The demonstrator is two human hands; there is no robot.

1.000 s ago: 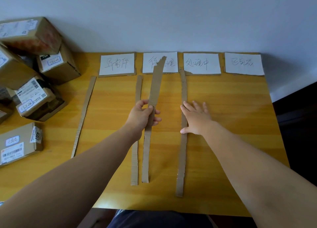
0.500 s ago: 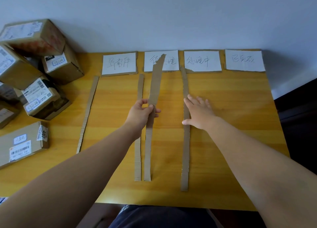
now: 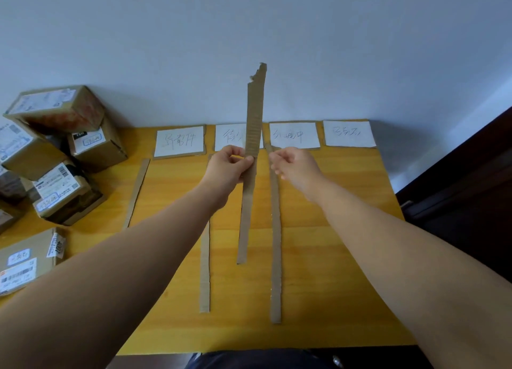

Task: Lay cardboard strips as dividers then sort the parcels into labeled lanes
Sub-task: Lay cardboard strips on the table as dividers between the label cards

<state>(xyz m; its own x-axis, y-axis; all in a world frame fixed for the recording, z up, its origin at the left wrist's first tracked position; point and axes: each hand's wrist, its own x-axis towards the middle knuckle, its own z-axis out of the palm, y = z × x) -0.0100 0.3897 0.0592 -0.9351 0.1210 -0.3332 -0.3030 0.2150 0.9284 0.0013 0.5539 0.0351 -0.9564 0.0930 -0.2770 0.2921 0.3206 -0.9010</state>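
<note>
Left hand (image 3: 227,171) pinches cardboard strip (image 3: 253,135); third label (image 3: 293,135) ends 中.

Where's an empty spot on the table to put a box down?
The biggest bare patch runs from the rightmost flat strip to the table's right edge, below the fourth label. Another lies between the leftmost strip and the second strip. The parcels crowd the left side.
</note>
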